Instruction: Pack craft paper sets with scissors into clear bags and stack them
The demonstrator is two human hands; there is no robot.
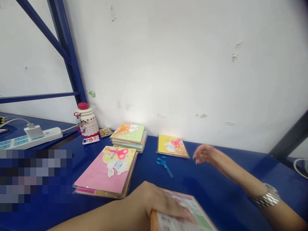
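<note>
My left hand (156,200) lies near the bottom edge, fingers closed over the top of a booklet (192,215) with an orange spine. My right hand (204,154) reaches out over the blue table (211,189), fingers loosely spread and holding nothing; a metal watch (268,197) sits on its wrist. Just left of that hand lies a yellow booklet (172,146), with small blue scissors (164,164) in front of it. A pink booklet (108,171) tops a pile at the left, and a second pile (130,134) sits behind it.
A white and red bottle (87,123) stands near the wall with a small card (106,132) beside it. A white power strip (26,136) with a plugged charger lies at far left. Blue shelf posts (67,51) rise on the left, and a white wall lies close behind.
</note>
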